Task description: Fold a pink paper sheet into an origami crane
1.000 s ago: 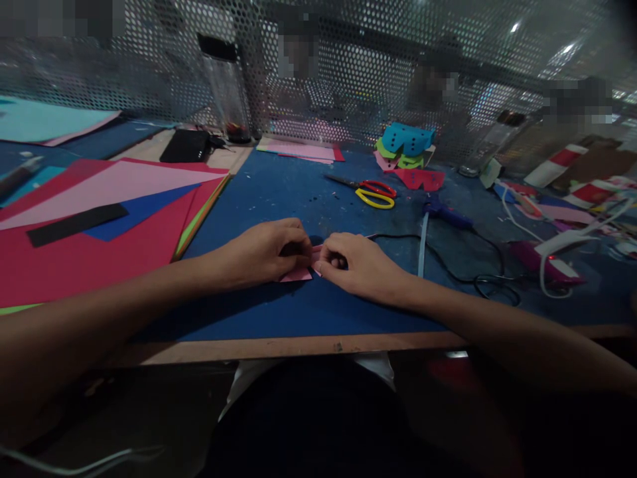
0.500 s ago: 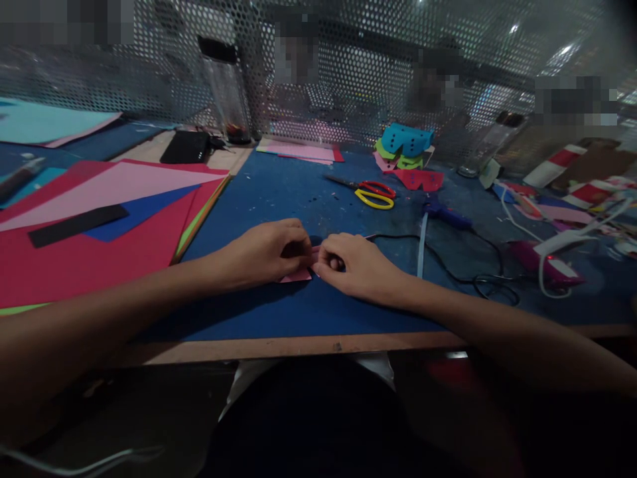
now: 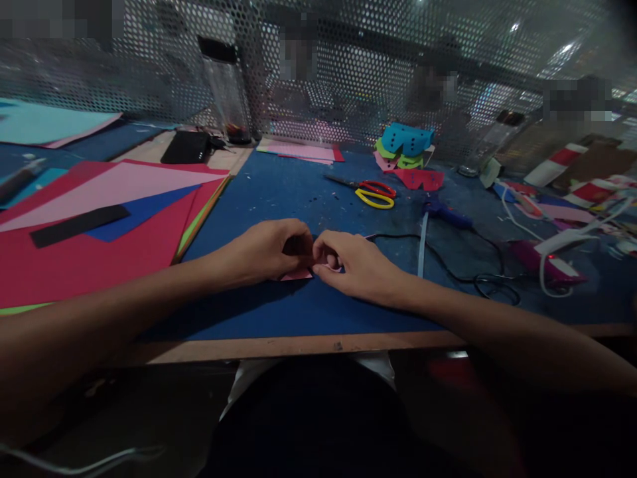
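Close together over the blue table mat (image 3: 318, 312), both my hands hold a small pink foam or paper piece (image 3: 298, 274). The fingers of my left hand (image 3: 283, 249) are closed on its left part, and a flat pink corner pokes out below them. My right hand (image 3: 351, 262) pinches it from the right, with a bit of pink showing inside the curled fingers. Most of the piece is hidden by the hands. Beyond them lie scissors (image 3: 375, 194) with one red and one yellow handle.
Coloured sheets (image 3: 99, 265) are stacked at left, a black strip (image 3: 79, 226) on top. At right lie a blue glue gun (image 3: 448, 214) with its cord and a pink-and-white power strip (image 3: 552, 265). Cut mask shapes (image 3: 408, 139) stand by the perforated metal screen (image 3: 338, 73).
My right fingers have shifted slightly and opened up a little around the pink piece, showing more pink inside them. My left hand has barely moved.
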The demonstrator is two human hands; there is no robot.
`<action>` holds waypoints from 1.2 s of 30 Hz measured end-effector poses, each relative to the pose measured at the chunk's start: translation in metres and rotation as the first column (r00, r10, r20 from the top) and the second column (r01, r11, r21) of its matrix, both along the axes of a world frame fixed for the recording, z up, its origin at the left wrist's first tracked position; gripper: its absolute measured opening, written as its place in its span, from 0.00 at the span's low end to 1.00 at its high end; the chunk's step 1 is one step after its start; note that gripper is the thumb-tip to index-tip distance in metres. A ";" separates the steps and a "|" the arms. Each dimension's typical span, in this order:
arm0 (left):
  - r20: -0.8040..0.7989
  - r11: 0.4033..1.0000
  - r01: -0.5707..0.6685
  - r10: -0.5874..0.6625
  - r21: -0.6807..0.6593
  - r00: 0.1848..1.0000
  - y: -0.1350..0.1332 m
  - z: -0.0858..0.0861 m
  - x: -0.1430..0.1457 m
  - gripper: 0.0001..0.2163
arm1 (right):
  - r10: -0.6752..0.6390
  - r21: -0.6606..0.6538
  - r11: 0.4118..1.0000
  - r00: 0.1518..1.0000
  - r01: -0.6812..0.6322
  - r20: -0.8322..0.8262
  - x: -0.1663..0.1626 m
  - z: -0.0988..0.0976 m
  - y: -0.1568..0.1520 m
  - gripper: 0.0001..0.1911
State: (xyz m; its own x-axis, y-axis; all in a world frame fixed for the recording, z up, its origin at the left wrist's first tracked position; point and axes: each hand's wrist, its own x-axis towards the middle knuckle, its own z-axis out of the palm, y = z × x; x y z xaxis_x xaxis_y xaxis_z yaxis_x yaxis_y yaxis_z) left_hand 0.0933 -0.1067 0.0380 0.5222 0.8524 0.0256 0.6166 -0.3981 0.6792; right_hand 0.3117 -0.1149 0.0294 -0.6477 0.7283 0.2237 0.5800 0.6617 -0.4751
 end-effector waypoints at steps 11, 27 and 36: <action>-0.012 0.999 0.028 -0.027 0.042 1.000 0.005 -0.002 -0.004 0.08 | 0.086 0.145 0.984 0.990 -0.102 0.111 0.003 0.001 -0.005 0.08; -0.034 0.998 0.029 -0.027 0.060 0.999 0.002 0.001 -0.004 0.08 | 0.070 0.261 0.953 0.954 -0.150 0.293 0.001 0.005 -0.007 0.14; -0.040 0.998 0.031 -0.029 0.055 0.999 0.002 0.001 -0.005 0.09 | 0.102 0.253 0.951 0.953 -0.177 0.284 0.003 0.005 -0.004 0.13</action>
State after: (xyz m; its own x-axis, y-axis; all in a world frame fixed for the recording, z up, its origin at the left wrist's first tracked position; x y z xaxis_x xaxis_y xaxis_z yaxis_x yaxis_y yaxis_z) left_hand 0.0887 -0.1045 0.0386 0.5490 0.8343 0.0514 0.6298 -0.4533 0.6308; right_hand 0.3145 -0.1187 0.0346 -0.8012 0.5615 0.2070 0.5519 0.8270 -0.1072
